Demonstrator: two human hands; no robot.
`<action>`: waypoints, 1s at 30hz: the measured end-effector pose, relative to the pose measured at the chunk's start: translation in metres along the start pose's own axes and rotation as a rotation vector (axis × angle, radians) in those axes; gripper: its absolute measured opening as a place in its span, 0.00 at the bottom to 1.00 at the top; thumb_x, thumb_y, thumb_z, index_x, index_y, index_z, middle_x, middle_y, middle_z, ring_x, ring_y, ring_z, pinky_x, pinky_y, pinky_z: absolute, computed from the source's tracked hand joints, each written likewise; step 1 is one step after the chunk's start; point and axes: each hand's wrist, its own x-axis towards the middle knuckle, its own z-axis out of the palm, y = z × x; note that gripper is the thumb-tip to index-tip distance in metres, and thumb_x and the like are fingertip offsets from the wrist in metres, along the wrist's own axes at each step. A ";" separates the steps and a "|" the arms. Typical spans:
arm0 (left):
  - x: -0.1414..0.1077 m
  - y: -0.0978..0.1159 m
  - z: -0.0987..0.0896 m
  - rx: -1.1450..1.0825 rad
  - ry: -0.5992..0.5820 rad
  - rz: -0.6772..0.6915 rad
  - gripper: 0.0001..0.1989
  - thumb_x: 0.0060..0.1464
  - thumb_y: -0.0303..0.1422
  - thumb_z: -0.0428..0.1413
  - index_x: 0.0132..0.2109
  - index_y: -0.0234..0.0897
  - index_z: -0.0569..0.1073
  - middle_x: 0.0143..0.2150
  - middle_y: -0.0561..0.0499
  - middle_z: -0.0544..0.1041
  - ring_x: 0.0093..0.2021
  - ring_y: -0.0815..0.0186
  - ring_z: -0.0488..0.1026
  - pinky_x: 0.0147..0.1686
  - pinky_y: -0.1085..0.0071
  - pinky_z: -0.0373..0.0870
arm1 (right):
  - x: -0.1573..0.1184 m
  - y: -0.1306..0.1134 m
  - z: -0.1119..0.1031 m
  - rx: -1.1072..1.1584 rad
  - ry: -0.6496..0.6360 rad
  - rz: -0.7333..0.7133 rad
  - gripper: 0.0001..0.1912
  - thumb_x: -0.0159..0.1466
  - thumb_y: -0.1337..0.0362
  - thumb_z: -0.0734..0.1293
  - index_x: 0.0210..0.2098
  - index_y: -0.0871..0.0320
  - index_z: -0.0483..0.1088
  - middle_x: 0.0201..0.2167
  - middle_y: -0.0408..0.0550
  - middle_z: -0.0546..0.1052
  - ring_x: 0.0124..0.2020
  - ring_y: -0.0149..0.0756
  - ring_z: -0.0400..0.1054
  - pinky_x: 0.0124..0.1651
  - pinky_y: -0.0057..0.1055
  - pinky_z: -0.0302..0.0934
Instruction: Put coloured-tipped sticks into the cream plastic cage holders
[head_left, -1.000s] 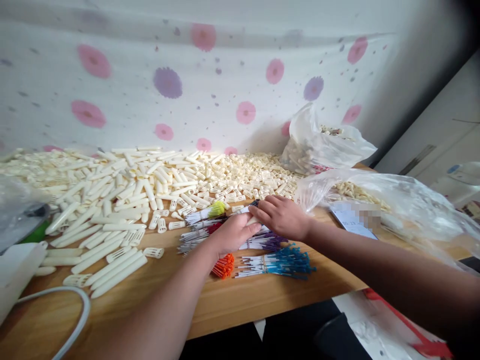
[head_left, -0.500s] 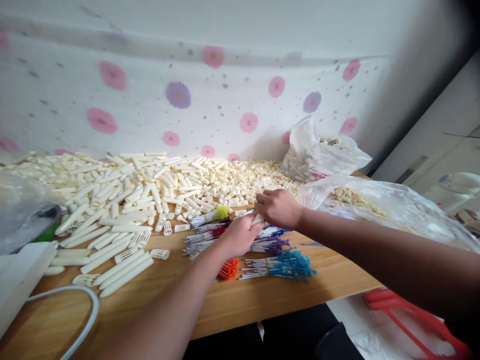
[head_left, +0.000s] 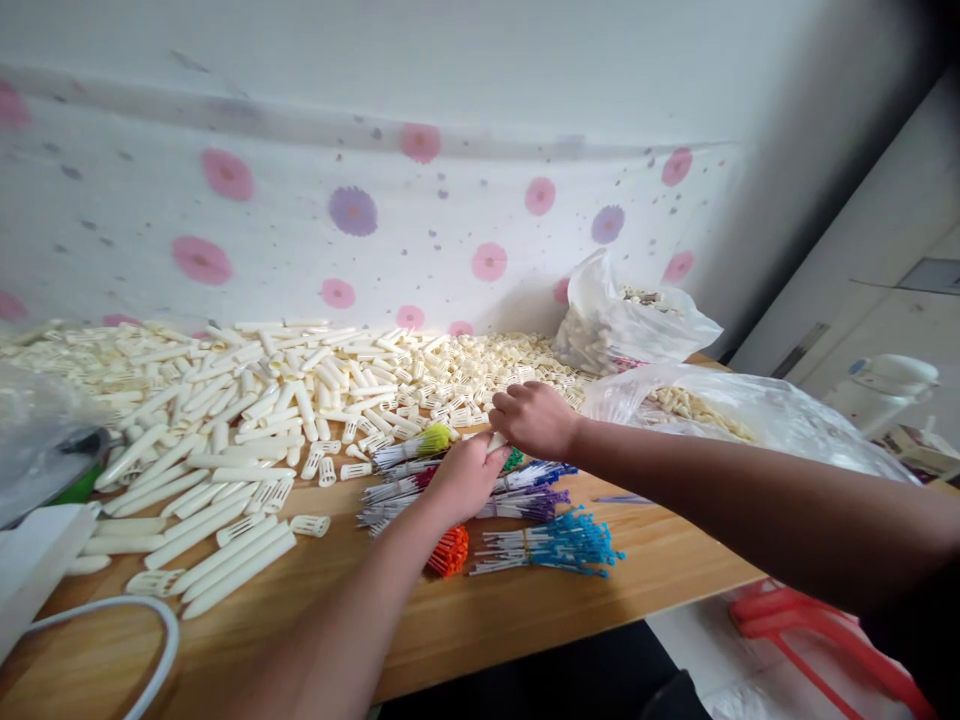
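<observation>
My left hand [head_left: 466, 478] is closed around a cream plastic tube [head_left: 495, 443], of which only a short piece shows. My right hand [head_left: 534, 420] meets it at the far end, fingers curled and pinched together; whatever lies inside that grip is hidden. Below both hands lie banded bundles of thin white sticks with coloured tips: blue [head_left: 581, 542], orange [head_left: 450, 551], purple [head_left: 536, 503] and yellow-green [head_left: 429, 440]. My left forearm and hand cover parts of some bundles.
Cream tubes [head_left: 244, 560] and slotted caps [head_left: 310, 525] are heaped along the back and left of the wooden table [head_left: 480, 625]. Clear plastic bags [head_left: 757, 400] of parts stand at right. A white cable [head_left: 171, 640] loops at front left. A red plastic frame [head_left: 810, 620] is below the edge.
The view has shifted slightly, so most things sit lower and further left. My hands stay together on the tube, with green tips now showing beneath them.
</observation>
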 end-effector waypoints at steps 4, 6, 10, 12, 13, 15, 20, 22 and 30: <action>-0.001 -0.001 0.001 -0.192 -0.132 0.015 0.14 0.60 0.39 0.45 0.39 0.35 0.70 0.28 0.52 0.74 0.32 0.64 0.71 0.32 0.71 0.65 | -0.005 0.004 0.012 -0.021 0.152 -0.119 0.12 0.61 0.69 0.58 0.25 0.61 0.70 0.25 0.52 0.74 0.27 0.36 0.62 0.31 0.34 0.44; -0.003 0.001 0.006 -0.177 -0.198 0.001 0.13 0.59 0.39 0.46 0.38 0.35 0.71 0.29 0.51 0.75 0.33 0.62 0.71 0.33 0.70 0.66 | -0.010 0.005 0.023 -0.005 0.168 -0.223 0.13 0.60 0.69 0.59 0.20 0.61 0.68 0.20 0.49 0.71 0.23 0.32 0.57 0.31 0.34 0.44; -0.003 0.004 0.015 -0.156 -0.246 0.033 0.11 0.57 0.38 0.48 0.37 0.36 0.71 0.34 0.48 0.76 0.36 0.61 0.71 0.37 0.68 0.66 | -0.019 0.005 0.033 0.012 0.170 -0.292 0.15 0.61 0.67 0.60 0.19 0.60 0.67 0.19 0.46 0.70 0.22 0.31 0.54 0.32 0.34 0.43; -0.002 0.004 0.015 -0.186 -0.188 0.019 0.11 0.57 0.38 0.48 0.35 0.36 0.69 0.33 0.48 0.75 0.34 0.62 0.70 0.35 0.68 0.65 | -0.020 0.004 0.029 -0.007 0.187 -0.232 0.15 0.62 0.69 0.59 0.21 0.60 0.67 0.21 0.47 0.70 0.24 0.32 0.55 0.32 0.34 0.43; -0.002 0.003 0.014 -0.224 -0.144 -0.009 0.11 0.57 0.38 0.48 0.34 0.36 0.67 0.30 0.49 0.73 0.31 0.64 0.69 0.32 0.70 0.64 | -0.020 0.003 0.025 -0.029 0.207 -0.179 0.14 0.63 0.69 0.58 0.22 0.60 0.68 0.23 0.48 0.70 0.25 0.33 0.55 0.32 0.35 0.42; -0.001 0.001 0.011 -0.383 -0.086 -0.085 0.12 0.58 0.41 0.47 0.32 0.37 0.64 0.24 0.54 0.66 0.23 0.70 0.62 0.24 0.74 0.59 | -0.016 0.002 0.018 -0.082 0.261 -0.067 0.12 0.63 0.68 0.58 0.26 0.59 0.69 0.26 0.49 0.71 0.28 0.35 0.56 0.31 0.35 0.42; -0.004 0.001 0.007 -0.929 -0.198 -0.213 0.12 0.59 0.42 0.48 0.34 0.39 0.57 0.19 0.63 0.51 0.15 0.78 0.42 0.15 0.79 0.41 | -0.002 0.004 0.012 -0.106 0.276 -0.015 0.13 0.65 0.67 0.57 0.28 0.59 0.70 0.27 0.50 0.70 0.28 0.36 0.55 0.28 0.34 0.39; -0.005 0.004 0.008 -1.000 -0.179 -0.221 0.13 0.58 0.42 0.49 0.33 0.39 0.56 0.19 0.63 0.50 0.15 0.78 0.41 0.15 0.80 0.39 | 0.003 0.007 0.013 -0.099 0.259 -0.026 0.15 0.65 0.67 0.56 0.26 0.59 0.70 0.24 0.50 0.69 0.26 0.35 0.53 0.26 0.34 0.38; -0.007 0.015 0.013 -1.062 -0.034 -0.200 0.17 0.55 0.45 0.53 0.29 0.38 0.57 0.18 0.63 0.50 0.15 0.79 0.43 0.14 0.81 0.40 | 0.011 0.011 0.006 -0.118 0.281 0.011 0.14 0.63 0.69 0.56 0.24 0.59 0.68 0.22 0.48 0.68 0.23 0.32 0.51 0.25 0.34 0.36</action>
